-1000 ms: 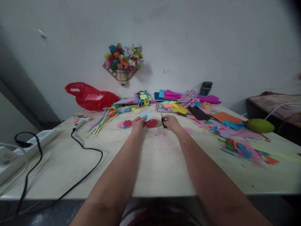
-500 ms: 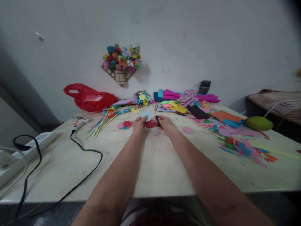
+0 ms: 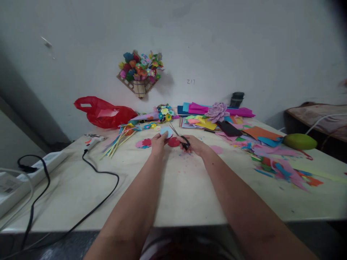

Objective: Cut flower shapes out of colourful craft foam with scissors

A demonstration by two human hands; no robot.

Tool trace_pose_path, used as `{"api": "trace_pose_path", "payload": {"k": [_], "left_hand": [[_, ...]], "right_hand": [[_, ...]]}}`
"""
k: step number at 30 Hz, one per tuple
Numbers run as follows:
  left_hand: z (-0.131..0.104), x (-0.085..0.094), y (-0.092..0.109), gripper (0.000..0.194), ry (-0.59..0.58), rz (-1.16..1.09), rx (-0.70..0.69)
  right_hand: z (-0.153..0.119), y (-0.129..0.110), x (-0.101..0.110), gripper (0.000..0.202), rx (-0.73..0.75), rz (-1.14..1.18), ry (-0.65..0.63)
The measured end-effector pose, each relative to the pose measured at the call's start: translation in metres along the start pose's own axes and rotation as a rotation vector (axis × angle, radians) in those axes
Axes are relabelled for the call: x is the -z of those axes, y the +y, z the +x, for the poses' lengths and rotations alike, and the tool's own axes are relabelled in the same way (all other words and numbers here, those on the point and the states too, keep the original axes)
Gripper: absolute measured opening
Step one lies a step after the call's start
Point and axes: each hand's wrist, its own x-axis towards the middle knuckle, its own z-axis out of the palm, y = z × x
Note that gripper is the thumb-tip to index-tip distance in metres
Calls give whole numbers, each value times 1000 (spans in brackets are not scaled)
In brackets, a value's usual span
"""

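Between the thumb and fingers of my left hand [image 3: 158, 143] is a light blue paper disc [image 3: 166, 132]. My right hand [image 3: 193, 144] grips black-handled scissors [image 3: 185, 142], whose blades point up and left toward the disc, apart from it. A red paper disc [image 3: 174, 141] lies on the table between my hands. Left of my left hand rest pink and red scalloped cut-outs [image 3: 143, 143]. A pink cut-out [image 3: 216, 149] lies just beyond my right wrist, partly covered by it. Tiny paper snippets are scattered below the scissors.
At left are a glue gun [image 3: 93, 142] with a black cord, a power strip [image 3: 40, 168] and a red plastic bag [image 3: 104, 113]. Coloured sheets [image 3: 262, 133], a black phone [image 3: 229, 128], paper scraps [image 3: 287, 169] and a green mango-like fruit [image 3: 300, 141] lie at right.
My right hand has turned and the scissors now tilt to the left. The light blue disc has shifted slightly left and up with my left hand. More of the red disc shows.
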Motion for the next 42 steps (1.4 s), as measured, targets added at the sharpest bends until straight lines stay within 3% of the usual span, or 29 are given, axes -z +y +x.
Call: {"api": "trace_pose_path", "payload": {"k": [10, 19, 42], "left_hand": [[-1, -1, 3, 19, 3, -44, 18], [-3, -3, 4, 30, 17, 0, 30], [-1, -3, 1, 33, -11, -25, 42]], "right_hand": [[-9, -5, -2, 34, -7, -98, -75], [-10, -5, -2, 35, 13, -139, -80], [-6, -1, 0, 39, 13, -156, -97]]}}
